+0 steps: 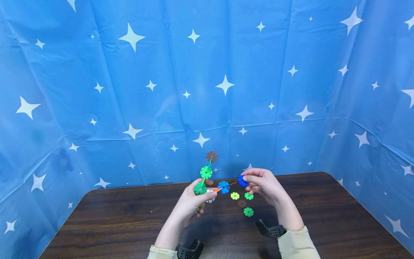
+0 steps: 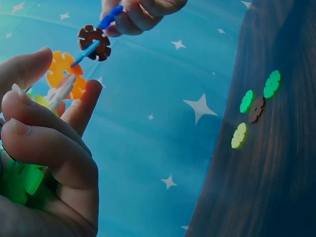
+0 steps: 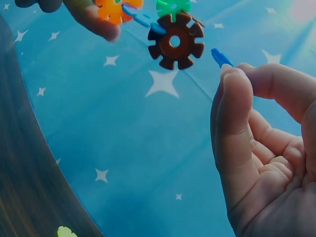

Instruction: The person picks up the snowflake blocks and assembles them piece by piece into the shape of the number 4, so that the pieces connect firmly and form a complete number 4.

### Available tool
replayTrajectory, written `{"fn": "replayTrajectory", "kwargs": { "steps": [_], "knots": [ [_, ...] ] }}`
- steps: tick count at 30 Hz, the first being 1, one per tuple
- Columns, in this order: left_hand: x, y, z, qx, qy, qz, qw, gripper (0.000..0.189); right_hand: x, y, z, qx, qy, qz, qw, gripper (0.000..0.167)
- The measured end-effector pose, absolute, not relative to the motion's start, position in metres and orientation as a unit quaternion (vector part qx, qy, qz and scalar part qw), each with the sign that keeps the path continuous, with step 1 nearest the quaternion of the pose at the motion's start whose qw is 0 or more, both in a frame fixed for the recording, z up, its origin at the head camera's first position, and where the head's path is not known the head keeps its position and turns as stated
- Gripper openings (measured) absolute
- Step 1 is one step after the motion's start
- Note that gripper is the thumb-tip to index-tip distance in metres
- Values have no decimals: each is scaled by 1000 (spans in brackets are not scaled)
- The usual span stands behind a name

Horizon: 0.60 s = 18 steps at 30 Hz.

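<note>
My left hand (image 1: 189, 203) grips a chain of interlocked, notched plastic discs above the table. One arm of the chain rises through a green disc (image 1: 206, 172) to a brown disc at its top (image 1: 211, 157). Toward the right run a white disc (image 1: 210, 196), an orange disc (image 2: 64, 71), a light blue disc (image 1: 223, 187) and a brown end disc (image 3: 176, 41). Between thumb and fingers, my right hand (image 1: 268, 187) pinches a dark blue disc (image 1: 242, 181). In the right wrist view, a small gap separates it from that brown end disc.
On the dark wood table (image 1: 123, 216) lie a yellow-green disc (image 1: 234, 196), a brown disc (image 1: 242, 204) and two green discs, one nearer (image 1: 248, 212) and one farther (image 1: 248, 196). A blue star-patterned curtain (image 1: 207, 108) surrounds the table's back and sides.
</note>
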<state>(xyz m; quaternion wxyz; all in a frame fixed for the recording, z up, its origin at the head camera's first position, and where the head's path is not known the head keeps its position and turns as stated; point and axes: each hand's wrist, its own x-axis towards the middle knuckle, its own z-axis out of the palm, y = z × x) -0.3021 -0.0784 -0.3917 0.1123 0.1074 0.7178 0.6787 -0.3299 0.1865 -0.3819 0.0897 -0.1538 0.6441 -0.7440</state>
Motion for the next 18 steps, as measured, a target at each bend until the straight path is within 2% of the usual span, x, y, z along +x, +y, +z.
{"fn": "replayTrajectory", "kwargs": {
  "steps": [18],
  "knots": [
    [-301, -78, -391, 112, 715, 681, 112, 52, -330, 178, -383, -149, 669, -724, 72, 12]
  ]
}}
